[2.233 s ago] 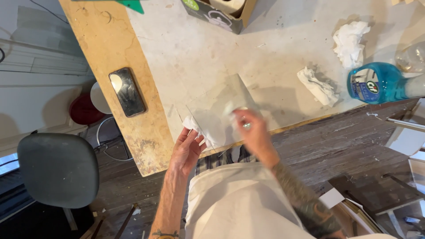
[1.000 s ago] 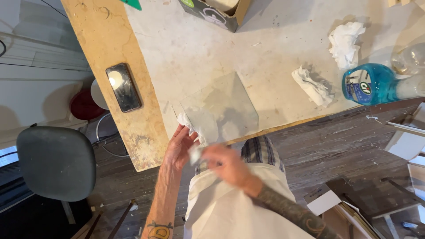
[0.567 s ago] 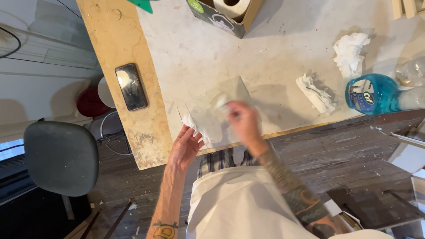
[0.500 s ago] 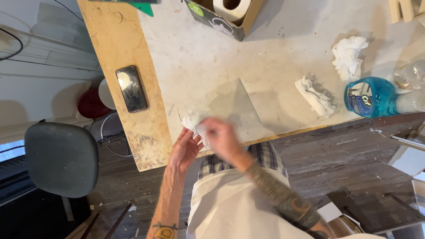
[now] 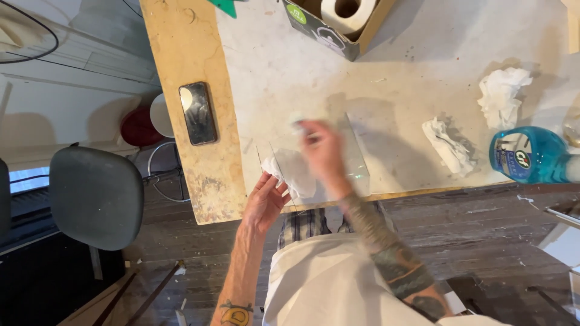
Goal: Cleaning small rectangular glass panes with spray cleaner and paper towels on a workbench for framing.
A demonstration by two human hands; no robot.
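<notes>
Head view, looking down over a pale, stained worktable (image 5: 290, 66) with a raw wooden edge board along its left side.

Glass pane (image 5: 356, 154): clear, rectangular, lying flat near the table's front edge, hard to trace against the tabletop.

Left hand (image 5: 264, 202): forearm rises from below, palm turned toward the table, fingers curled up at the pane's near left corner. They pinch a crumpled white paper towel (image 5: 290, 175) against that corner.

Right hand (image 5: 323, 154): tattooed forearm angled up and left across the pane, hand over its far left part. Motion-blurred; fingers look bunched around a small pale wad (image 5: 298, 125) at the tips, but the grip itself cannot be made out.

Surroundings: black phone (image 5: 197, 113) face up on the edge board, left of the pane. Open cardboard box (image 5: 314, 27) with a paper roll (image 5: 343, 11) inside, at the far edge. Two crumpled tissues (image 5: 502, 95) (image 5: 448, 143) to the right; beside them a blue spray bottle (image 5: 531, 156) lying on its side. Grey chair (image 5: 96, 196) on the floor at left.
</notes>
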